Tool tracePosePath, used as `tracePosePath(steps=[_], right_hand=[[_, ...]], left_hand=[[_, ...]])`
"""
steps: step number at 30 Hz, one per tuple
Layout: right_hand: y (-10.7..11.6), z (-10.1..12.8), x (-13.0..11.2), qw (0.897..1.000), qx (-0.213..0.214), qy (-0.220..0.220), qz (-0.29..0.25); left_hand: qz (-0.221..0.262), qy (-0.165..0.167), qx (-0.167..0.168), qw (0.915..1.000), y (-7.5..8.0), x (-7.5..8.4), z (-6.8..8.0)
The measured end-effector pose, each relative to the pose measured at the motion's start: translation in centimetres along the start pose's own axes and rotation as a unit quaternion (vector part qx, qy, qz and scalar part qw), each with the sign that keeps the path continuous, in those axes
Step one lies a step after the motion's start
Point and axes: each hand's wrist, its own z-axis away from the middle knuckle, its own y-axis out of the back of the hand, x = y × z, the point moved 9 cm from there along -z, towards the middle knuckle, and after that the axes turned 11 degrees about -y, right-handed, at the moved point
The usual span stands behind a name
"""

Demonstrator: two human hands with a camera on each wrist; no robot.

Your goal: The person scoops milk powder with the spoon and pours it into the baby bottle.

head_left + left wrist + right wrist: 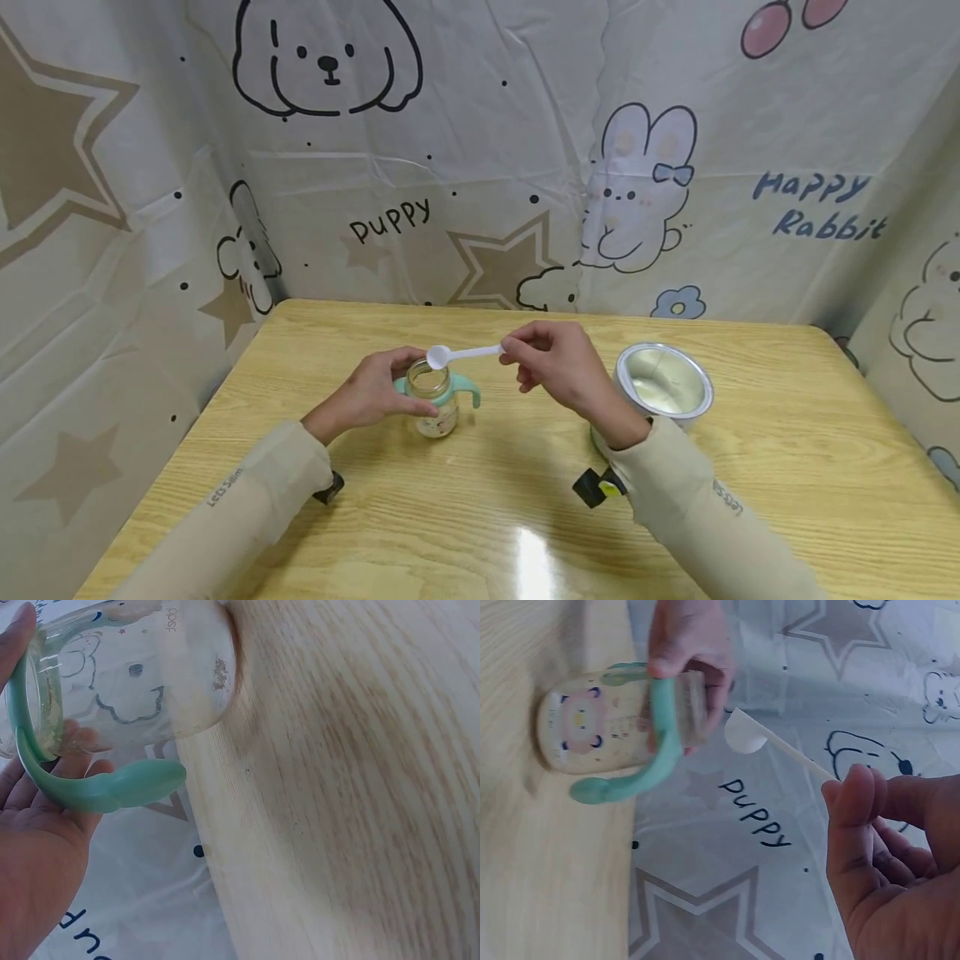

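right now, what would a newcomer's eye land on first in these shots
Probably the white spoon, pinched in the right hand just above the open mouth of the bottle, which stands upright on the table in the grip of the left hand. Next, the open, shiny-rimmed tin by the right wrist, and the cartoon-printed sheet behind the table.

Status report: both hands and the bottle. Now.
Left hand grips bottle, upright, uncapped. Right hand pinches white scoop, bowl just above open mouth. Nothing visible between them.
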Motion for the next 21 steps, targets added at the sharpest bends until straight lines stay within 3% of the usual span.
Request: tracePosePath(steps=[8,21], right_hand=[[2.8,0.7,-0.7,0.999,0.007,-0.020,-0.042],[5.7,1.6,0.3,0.998,0.028,-0.051,-0.017]], left_hand=[[-0.016,-0.015,-0.012,0.9997,0.3,0.6,-0.5],[-0.076,-0.038,-0.035,0.9957,0.4,2.2,-1.0]])
